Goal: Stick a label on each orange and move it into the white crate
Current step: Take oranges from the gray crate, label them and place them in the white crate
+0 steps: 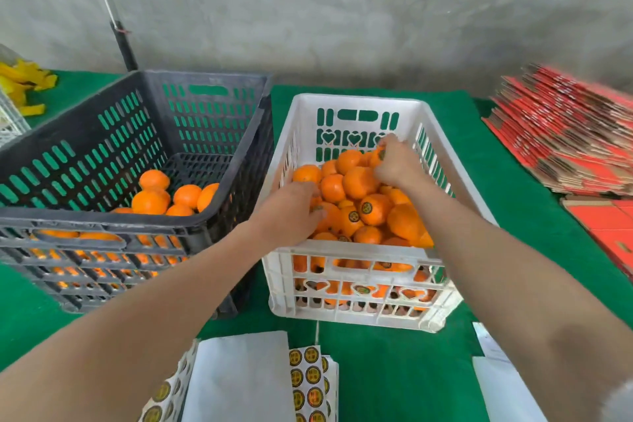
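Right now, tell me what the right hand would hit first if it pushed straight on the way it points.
Probably the white crate's far wall, just beyond the right hand and the orange it holds; depth is unclear.

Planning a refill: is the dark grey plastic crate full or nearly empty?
Mostly empty. The dark grey plastic crate holds only a low layer of oranges; its walls rise bare above.

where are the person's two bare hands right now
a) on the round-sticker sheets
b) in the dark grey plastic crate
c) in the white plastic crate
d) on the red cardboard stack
c: the left hand and the right hand both reach into the white plastic crate, onto its heap of oranges, the right gripping a labelled orange at the far side.
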### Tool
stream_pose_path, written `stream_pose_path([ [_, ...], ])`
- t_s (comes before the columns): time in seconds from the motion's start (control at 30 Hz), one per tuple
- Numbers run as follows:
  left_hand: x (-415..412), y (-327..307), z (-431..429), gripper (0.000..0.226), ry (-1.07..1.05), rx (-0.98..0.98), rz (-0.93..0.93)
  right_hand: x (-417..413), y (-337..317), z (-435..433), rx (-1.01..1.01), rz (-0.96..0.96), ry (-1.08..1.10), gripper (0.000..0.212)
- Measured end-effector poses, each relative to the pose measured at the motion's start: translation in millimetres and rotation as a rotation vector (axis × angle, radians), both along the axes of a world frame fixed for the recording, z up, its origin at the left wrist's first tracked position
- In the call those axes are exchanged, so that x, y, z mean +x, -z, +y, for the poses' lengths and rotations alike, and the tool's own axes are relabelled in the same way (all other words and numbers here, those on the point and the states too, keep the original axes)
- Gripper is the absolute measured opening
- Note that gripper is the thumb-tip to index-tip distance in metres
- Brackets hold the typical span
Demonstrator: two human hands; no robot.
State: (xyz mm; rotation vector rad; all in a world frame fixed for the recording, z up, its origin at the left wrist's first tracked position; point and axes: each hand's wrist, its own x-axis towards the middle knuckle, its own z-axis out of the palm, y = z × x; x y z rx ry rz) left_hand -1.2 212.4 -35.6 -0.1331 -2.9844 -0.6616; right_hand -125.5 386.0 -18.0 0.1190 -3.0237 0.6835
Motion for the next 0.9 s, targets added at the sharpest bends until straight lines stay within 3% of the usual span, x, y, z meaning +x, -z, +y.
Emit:
stream_pose_path([
  [0.13,1.8,0.9,2.3,0.023,0.004,0.003,0.031,-18.3,32.1,14.3,0.086,-0.082,0.042,0.046],
  [0.3,5.7,0.0,7.9,0.023,0.004,0.025,0.063,-21.3,38.9,22.9,0.111,-0.145,0.191,0.068],
  [0.43,21.3,-12.4,7.9,0.033,0.07,-0.05,0.237,-4.2,18.2,9.2,0.023,0.265,0.178,0.067],
  [0.53,32.6,-44.9,-17.6,0.026,0.035,0.126,0.443,19.2,-4.5,-26.9,-0.145,0.599,-0.076,0.051],
  [0.63,24.5,-80.4,-75.3,0.023,-0.116,0.194,0.589,63.5,-24.9,-92.9,-0.32,0.682,-0.353,0.032],
  [0.77,-5.2,-89.7,-174.8,0.024,-0.295,0.033,0.293,112.1,-28.9,-184.1,-0.303,0.547,-0.665,0.027],
  [0.9,-33.2,-60.7,-231.4,0.024,-0.216,-0.206,-0.062,112.6,-19.5,-219.6,-0.051,0.246,-0.679,0.051],
])
